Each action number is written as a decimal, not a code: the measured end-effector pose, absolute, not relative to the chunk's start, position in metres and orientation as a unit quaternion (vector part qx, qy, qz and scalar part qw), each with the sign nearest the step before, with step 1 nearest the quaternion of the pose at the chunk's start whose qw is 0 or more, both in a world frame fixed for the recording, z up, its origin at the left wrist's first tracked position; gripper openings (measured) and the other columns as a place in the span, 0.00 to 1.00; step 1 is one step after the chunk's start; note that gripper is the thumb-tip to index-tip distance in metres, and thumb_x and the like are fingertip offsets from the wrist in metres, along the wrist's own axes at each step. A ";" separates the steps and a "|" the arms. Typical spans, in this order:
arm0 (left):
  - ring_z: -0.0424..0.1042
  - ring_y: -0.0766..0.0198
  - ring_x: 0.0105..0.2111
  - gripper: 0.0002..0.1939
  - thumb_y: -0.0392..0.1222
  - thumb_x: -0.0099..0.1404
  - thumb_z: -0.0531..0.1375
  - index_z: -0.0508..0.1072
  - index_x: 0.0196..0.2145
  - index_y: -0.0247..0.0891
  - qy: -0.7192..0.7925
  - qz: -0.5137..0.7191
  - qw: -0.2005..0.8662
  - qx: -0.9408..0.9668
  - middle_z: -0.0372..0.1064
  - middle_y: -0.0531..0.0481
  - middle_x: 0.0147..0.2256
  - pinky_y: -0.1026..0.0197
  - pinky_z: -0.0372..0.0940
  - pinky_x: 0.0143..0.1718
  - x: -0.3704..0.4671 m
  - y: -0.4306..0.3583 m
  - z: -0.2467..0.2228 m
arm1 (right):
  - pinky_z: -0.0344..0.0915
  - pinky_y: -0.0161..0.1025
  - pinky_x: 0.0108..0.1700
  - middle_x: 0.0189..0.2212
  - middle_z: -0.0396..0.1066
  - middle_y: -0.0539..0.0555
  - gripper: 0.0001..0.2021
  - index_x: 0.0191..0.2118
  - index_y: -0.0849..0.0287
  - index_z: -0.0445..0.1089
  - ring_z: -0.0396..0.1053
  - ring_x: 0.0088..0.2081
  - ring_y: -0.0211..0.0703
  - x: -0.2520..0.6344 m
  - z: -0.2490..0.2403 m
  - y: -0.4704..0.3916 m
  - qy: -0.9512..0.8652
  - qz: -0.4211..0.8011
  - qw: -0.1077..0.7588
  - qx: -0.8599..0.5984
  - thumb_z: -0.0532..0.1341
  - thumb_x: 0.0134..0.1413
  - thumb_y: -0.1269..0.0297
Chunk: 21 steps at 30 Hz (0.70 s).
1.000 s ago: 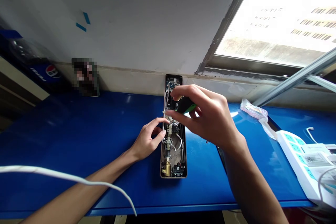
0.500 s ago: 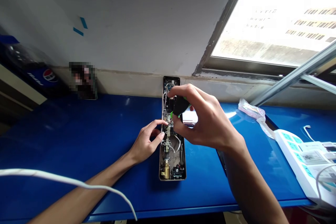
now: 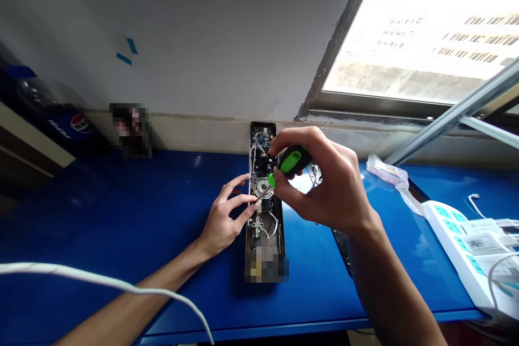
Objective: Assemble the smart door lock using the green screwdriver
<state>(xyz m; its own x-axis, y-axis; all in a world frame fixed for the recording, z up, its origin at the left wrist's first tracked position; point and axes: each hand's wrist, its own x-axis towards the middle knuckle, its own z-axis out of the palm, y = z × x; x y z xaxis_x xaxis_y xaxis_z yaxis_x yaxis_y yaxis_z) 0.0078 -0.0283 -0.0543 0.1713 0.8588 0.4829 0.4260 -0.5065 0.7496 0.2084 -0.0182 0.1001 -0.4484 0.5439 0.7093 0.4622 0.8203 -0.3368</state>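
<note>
A long, narrow housing (image 3: pixel 284 238), which looks like an opened electronic door lock, lies on the blue table with its inside up. Inside it are a circuit board, white wires, a round metal part (image 3: pixel 264 187) and brass-coloured fittings. My right hand (image 3: pixel 328 184) is closed around the black and green handle of a screwdriver (image 3: pixel 295 161), its shaft slanting down to the left. At the tip, the thumb and a finger of my left hand (image 3: pixel 223 216) are pinched together over the housing's left edge. Whatever sits between them is too small to make out; the other fingers are spread.
A white power strip (image 3: pixel 450 248) with plugged-in adapters stands at the right. Near it lies a clear plastic packet (image 3: pixel 387 170). A cola bottle (image 3: pixel 68 121) stands at the far left. A white cable (image 3: pixel 101 278) crosses the left foreground, over my left forearm.
My right hand has moved right with the screwdriver, tilting it flatter so that more of the handle shows. My left thumb and finger have come together at the tip.
</note>
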 end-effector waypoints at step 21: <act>0.71 0.58 0.30 0.11 0.29 0.64 0.62 0.74 0.24 0.38 0.238 0.134 0.091 0.958 0.72 0.48 0.28 0.56 0.68 0.35 0.110 0.022 0.009 | 0.60 0.30 0.22 0.27 0.75 0.49 0.16 0.50 0.52 0.73 0.69 0.24 0.36 0.318 0.126 -0.003 -0.863 0.094 0.082 -0.490 0.67 0.55 0.65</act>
